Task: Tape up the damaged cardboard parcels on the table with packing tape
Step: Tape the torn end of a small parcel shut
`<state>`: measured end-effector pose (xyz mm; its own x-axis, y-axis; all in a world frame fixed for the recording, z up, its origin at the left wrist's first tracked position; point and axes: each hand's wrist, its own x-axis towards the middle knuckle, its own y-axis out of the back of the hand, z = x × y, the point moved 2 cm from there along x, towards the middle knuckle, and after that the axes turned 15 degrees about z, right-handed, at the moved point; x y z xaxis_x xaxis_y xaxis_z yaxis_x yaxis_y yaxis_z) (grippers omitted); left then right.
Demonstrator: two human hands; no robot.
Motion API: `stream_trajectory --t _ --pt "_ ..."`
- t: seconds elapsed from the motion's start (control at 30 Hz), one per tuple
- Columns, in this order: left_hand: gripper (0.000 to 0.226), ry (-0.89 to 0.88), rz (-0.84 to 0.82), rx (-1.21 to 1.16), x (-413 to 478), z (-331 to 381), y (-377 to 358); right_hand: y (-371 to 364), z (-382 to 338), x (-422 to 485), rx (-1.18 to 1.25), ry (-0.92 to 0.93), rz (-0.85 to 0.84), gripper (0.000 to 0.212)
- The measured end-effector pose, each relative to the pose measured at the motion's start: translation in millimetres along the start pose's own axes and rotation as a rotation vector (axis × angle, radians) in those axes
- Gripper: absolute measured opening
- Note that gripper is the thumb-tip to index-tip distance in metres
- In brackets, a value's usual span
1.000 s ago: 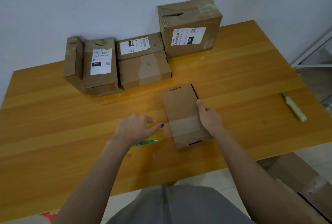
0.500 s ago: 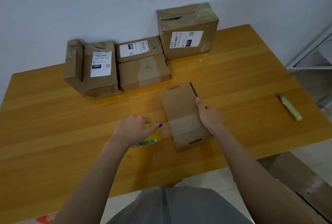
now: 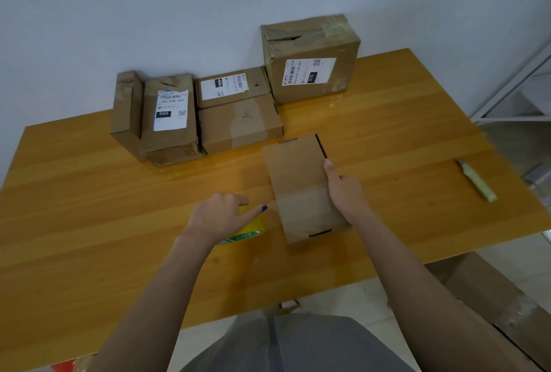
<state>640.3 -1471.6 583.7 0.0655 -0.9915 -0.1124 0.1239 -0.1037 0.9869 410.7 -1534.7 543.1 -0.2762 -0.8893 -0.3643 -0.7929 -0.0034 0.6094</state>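
Observation:
A flat brown parcel [image 3: 295, 174] lies near the middle of the wooden table [image 3: 89, 210], with a clear tape strip across its near half. My right hand [image 3: 343, 189] presses against its right edge, fingers closed along the side. My left hand [image 3: 222, 216] rests on a yellow roll of packing tape [image 3: 250, 230] just left of the parcel, gripping it from above; most of the roll is hidden beneath the hand.
Against the wall stand a tall torn box [image 3: 310, 58], two flat parcels [image 3: 238, 109] stacked side by side, and two upright parcels [image 3: 158, 118] at the left. A pale green utility knife [image 3: 477, 180] lies at the right. A cardboard box [image 3: 492, 306] sits on the floor.
Both hands keep their places on the roll and the parcel. Only the camera has tilted slightly, so the scene sits a little lower in view.

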Motion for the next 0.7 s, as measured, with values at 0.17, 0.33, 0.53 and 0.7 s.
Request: stream_trajectory --t 0.17,0.33,0.53,0.7 --pt "0.059 -0.045 -0.036 0.102 2 12 -4 0 12 0 -0.011 0.056 0.059 0.065" --pt "0.059 -0.163 -0.04 0.236 8 36 -16 1 33 10 -0.14 0.153 0.121 0.067" --pt "0.058 -0.178 0.013 0.202 16 36 -24 -10 31 5 -0.526 0.299 0.485 0.054" --pt "0.054 -0.19 0.074 0.197 18 38 -26 -54 -1 -13 -0.565 0.342 0.409 0.07"
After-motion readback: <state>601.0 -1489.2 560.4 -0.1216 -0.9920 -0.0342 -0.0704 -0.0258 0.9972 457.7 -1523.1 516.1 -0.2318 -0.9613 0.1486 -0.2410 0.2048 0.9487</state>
